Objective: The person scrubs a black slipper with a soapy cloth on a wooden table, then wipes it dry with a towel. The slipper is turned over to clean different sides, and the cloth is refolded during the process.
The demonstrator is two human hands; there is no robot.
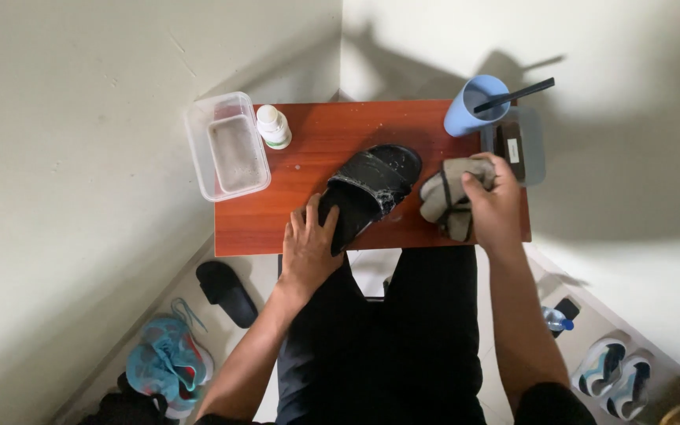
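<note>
My left hand [308, 248] pins the black slide sandal [367, 193] flat on the table [277, 220] so it stays put; right hand [497, 205] has its grip bunched tight round a grey cloth [446, 197].

Small reddish wooden table [308, 228]. On it: black slide sandal [371, 189] at centre, clear plastic tub [227, 145] overhanging at 10 o'clock, white bottle [274, 127] beside, blue cup [474, 106] at 1 o'clock, grey tray [530, 149] at 2 o'clock.

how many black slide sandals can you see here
2: one black slide sandal on the red-brown table, steadied by the left hand; the other sandal on the floor, lower left. More may be hidden.
</note>
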